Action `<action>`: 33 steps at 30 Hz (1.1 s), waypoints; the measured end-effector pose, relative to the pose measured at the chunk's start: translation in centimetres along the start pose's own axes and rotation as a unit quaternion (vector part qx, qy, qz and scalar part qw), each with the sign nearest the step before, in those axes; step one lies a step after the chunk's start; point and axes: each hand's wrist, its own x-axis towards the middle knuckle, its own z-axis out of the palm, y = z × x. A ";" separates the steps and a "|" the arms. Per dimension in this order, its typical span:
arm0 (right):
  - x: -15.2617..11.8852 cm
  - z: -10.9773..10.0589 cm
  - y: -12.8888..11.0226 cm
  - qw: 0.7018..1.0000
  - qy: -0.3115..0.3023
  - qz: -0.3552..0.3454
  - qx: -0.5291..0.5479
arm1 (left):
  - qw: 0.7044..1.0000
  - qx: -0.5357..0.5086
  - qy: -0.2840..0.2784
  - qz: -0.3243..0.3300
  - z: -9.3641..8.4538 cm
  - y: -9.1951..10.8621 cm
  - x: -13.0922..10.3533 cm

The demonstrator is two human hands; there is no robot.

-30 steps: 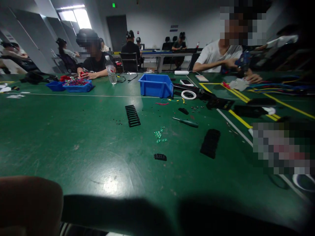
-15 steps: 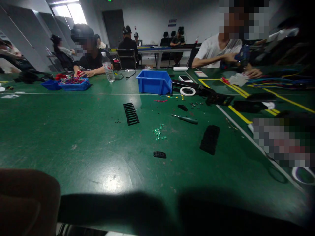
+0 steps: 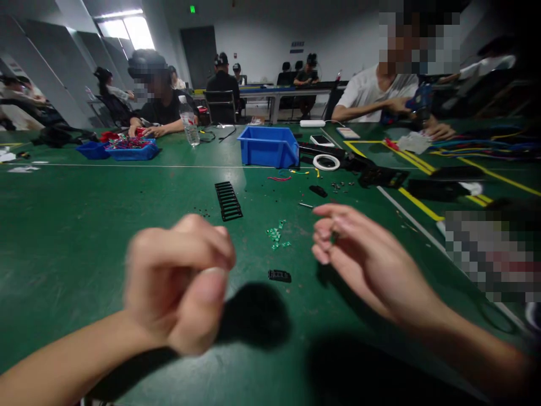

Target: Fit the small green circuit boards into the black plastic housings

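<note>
My left hand (image 3: 181,282) hangs above the table at the left, curled into a fist with the thumb pressed to the bent fingers. Nothing shows in it. Opposite, my right hand (image 3: 359,248) has loosely closed fingers with the thumb against them; a tiny dark spot shows between, too small to name. It covers the handle of a screwdriver, whose metal shank (image 3: 306,205) sticks out past the fingertips. Between my hands lie several small green circuit boards (image 3: 276,234) and a small black plastic part (image 3: 279,276). A black slotted frame (image 3: 229,201) lies farther back.
A blue bin (image 3: 268,148) stands at the back middle, with a white ring (image 3: 326,162), screws (image 3: 341,185) and wires nearby. Two co-workers sit across the table. A water bottle (image 3: 190,121) and a blue tray of red parts (image 3: 132,150) stand at the left.
Both my hands have come into view over the table from below. My right hand now hides the screwdriver handle and the dark rectangular part at the right. The view has tilted up slightly.
</note>
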 end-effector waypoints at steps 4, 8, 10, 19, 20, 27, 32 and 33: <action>1.8 0.1 4.1 0.990 -0.015 0.098 0.103 | 0.977 0.126 -0.163 0.059 2.5 -6.3 -3.6; 3.5 0.1 4.6 0.976 -0.049 0.124 0.174 | 0.939 0.223 -0.247 0.086 3.1 -9.7 -5.4; 4.1 0.2 4.5 0.969 -0.064 0.136 0.196 | 0.944 0.228 -0.234 0.050 3.0 -10.1 -5.4; 3.5 -0.2 5.2 0.949 -0.144 0.203 0.193 | 0.954 0.229 -0.194 0.003 3.8 -9.8 -5.0; 3.4 -0.1 5.1 0.950 -0.150 0.199 0.190 | 0.955 0.227 -0.191 -0.001 3.9 -9.8 -5.0; 3.1 0.8 5.6 0.959 -0.164 0.149 0.178 | 0.966 0.185 -0.176 -0.040 4.0 -9.2 -5.6; 2.6 1.5 5.8 0.969 -0.162 0.109 0.154 | 0.972 0.155 -0.170 -0.054 3.8 -9.2 -5.8; 2.5 1.7 5.9 0.971 -0.163 0.100 0.145 | 0.974 0.151 -0.163 -0.049 3.7 -9.2 -5.8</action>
